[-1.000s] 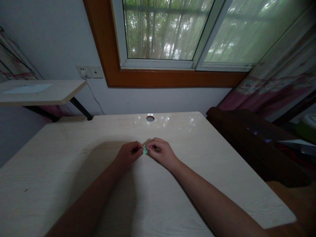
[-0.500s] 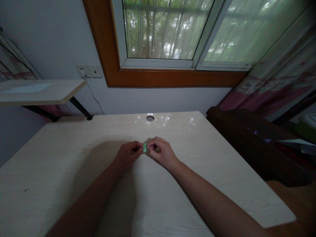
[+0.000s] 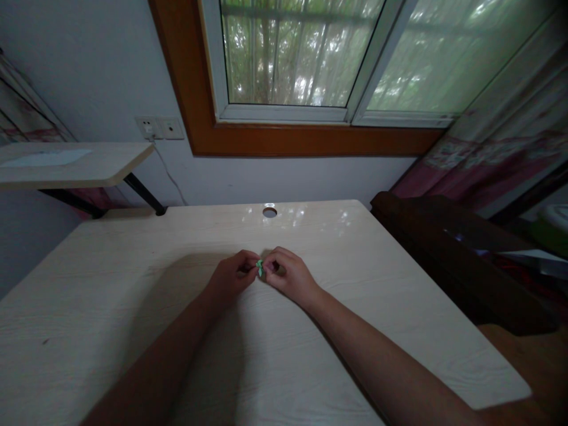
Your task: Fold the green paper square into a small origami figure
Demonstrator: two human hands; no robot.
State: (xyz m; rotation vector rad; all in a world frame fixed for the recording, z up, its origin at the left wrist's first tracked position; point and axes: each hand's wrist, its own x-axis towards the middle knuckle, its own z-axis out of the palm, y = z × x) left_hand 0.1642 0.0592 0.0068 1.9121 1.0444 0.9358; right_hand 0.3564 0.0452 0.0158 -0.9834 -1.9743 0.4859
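A small crumpled or folded green piece (image 3: 260,268), maybe paper, sits between my fingertips over the middle of the pale wooden desk (image 3: 306,343). From the left, my left hand (image 3: 233,273) pinches it between thumb and forefinger. My right hand (image 3: 289,271) closes on its other side, thumb and fingertips pressed together at the green piece. The fingers cover much of it, so its exact shape cannot be made out.
Beyond my hands a round cable hole (image 3: 270,212) opens near the desk's back edge. A raised shelf (image 3: 102,168) on black legs stands at the back left. A dark wooden piece of furniture (image 3: 426,254) lies along the right edge. A window (image 3: 302,59) is ahead.
My right hand has shifted slightly left, closer to my left hand. Less of the green piece shows between the fingertips, and its outline has changed.
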